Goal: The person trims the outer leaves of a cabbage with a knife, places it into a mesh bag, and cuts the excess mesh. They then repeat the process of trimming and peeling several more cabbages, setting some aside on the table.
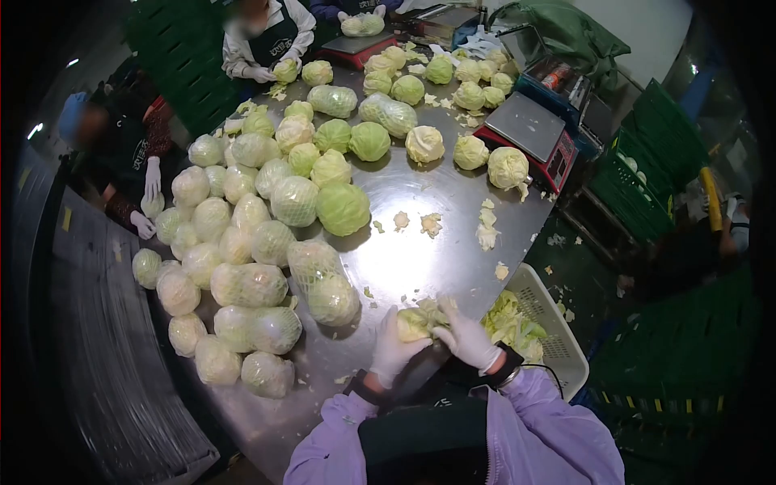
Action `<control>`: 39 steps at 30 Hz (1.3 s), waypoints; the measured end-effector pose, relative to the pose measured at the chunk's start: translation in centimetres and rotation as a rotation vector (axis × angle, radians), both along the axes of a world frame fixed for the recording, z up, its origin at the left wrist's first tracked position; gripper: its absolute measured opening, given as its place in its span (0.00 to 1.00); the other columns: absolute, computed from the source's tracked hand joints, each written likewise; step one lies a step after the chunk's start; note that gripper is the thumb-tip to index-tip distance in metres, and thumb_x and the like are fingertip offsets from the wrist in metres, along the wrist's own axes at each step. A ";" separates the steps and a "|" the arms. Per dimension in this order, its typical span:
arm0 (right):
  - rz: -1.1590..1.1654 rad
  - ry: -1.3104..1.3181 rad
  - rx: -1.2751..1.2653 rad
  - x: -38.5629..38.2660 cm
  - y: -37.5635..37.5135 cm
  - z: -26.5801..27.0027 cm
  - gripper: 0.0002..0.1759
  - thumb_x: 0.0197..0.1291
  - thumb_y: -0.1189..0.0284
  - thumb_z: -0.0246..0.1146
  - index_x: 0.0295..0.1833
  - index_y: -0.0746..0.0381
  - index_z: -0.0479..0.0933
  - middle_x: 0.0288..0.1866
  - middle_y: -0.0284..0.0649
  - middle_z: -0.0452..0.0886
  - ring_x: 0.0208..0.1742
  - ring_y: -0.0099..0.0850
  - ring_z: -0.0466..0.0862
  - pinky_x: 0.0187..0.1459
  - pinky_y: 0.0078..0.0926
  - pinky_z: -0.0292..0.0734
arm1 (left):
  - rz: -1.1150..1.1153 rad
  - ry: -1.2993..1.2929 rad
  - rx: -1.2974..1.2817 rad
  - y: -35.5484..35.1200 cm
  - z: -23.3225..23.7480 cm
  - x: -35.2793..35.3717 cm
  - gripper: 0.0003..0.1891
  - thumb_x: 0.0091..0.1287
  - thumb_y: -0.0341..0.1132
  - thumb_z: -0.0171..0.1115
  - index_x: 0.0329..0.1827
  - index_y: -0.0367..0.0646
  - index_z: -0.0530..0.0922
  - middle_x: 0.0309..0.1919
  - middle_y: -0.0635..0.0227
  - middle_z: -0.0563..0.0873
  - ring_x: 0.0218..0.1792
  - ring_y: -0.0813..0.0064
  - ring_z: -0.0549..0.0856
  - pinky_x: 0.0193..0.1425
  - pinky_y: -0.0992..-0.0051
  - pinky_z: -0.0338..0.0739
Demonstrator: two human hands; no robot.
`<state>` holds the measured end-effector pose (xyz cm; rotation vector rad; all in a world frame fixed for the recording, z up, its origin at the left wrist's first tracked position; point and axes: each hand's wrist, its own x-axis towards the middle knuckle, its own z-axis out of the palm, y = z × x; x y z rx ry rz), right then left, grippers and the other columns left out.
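White-gloved, the left hand (394, 349) cups a small cabbage (413, 325) at the near edge of the steel table (420, 259), while the right hand (470, 339) seems to pinch its loose outer leaves (437, 314) between thumb and fingers. That head looks partly stripped, its leaves not yet off. Near right, a white basket (575, 364) already holds a heap of peeled leaves (513, 327). At left, many netted or film-wrapped cabbages (249, 285) look finished. Bare heads remain: a green cabbage (343, 208) mid-table, a paler cabbage (508, 168) beside the red scale (525, 129), and more at the far side. Judging by these, much is done, yet a fair share is left.
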<state>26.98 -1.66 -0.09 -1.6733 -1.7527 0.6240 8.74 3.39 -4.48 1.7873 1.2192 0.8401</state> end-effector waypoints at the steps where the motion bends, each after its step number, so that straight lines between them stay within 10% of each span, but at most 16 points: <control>1: 0.030 -0.041 -0.016 -1.2 0.1 -0.2 0.30 0.67 0.60 0.56 0.69 0.64 0.62 0.58 0.55 0.76 0.50 0.50 0.81 0.50 0.37 0.77 | -0.062 -0.090 -0.156 0.2 0.7 0.3 0.35 0.47 0.43 0.76 0.54 0.33 0.70 0.45 0.52 0.81 0.52 0.56 0.79 0.57 0.62 0.72; 5: 0.053 -0.132 -0.168 -3.4 0.7 -1.9 0.32 0.66 0.61 0.57 0.70 0.65 0.59 0.64 0.52 0.70 0.45 0.52 0.82 0.44 0.42 0.79 | -0.144 0.050 -0.121 0.1 1.1 0.4 0.33 0.47 0.47 0.73 0.51 0.36 0.72 0.42 0.49 0.81 0.51 0.46 0.75 0.54 0.54 0.69; 17: -0.092 0.113 0.050 -1.0 2.9 -2.4 0.13 0.63 0.65 0.60 0.41 0.65 0.78 0.30 0.50 0.81 0.33 0.51 0.81 0.35 0.42 0.76 | -0.320 0.179 -0.067 0.3 0.3 -2.4 0.53 0.46 0.47 0.78 0.72 0.36 0.58 0.66 0.46 0.67 0.67 0.46 0.64 0.71 0.59 0.57; 19: -0.258 0.419 -0.384 1.0 4.0 -2.6 0.12 0.62 0.66 0.61 0.39 0.66 0.78 0.26 0.49 0.81 0.30 0.51 0.81 0.34 0.42 0.76 | -0.362 0.218 0.000 0.2 -0.3 -4.3 0.54 0.45 0.45 0.79 0.73 0.36 0.57 0.69 0.46 0.64 0.70 0.46 0.61 0.74 0.59 0.55; 23: -0.232 -0.062 -0.135 2.3 3.7 -3.8 0.16 0.61 0.65 0.63 0.48 0.65 0.78 0.35 0.51 0.82 0.38 0.47 0.83 0.40 0.39 0.77 | -0.364 0.213 -0.082 -0.9 0.9 -5.9 0.50 0.46 0.46 0.78 0.72 0.40 0.61 0.71 0.44 0.59 0.72 0.46 0.58 0.74 0.57 0.56; 29: 0.064 0.207 -0.153 -3.7 1.8 -2.5 0.25 0.63 0.63 0.61 0.62 0.64 0.71 0.53 0.55 0.79 0.51 0.51 0.80 0.52 0.38 0.76 | -0.053 0.076 -0.120 -2.1 0.1 -3.8 0.49 0.46 0.44 0.80 0.68 0.35 0.61 0.59 0.49 0.72 0.62 0.54 0.72 0.67 0.61 0.66; 39: -0.043 0.123 -0.247 -2.3 1.2 -4.5 0.21 0.64 0.62 0.57 0.58 0.60 0.74 0.40 0.54 0.82 0.41 0.48 0.83 0.43 0.39 0.77 | -0.056 -0.505 -0.417 -0.2 -0.4 -4.7 0.31 0.55 0.32 0.74 0.60 0.37 0.67 0.55 0.60 0.75 0.55 0.64 0.77 0.61 0.71 0.72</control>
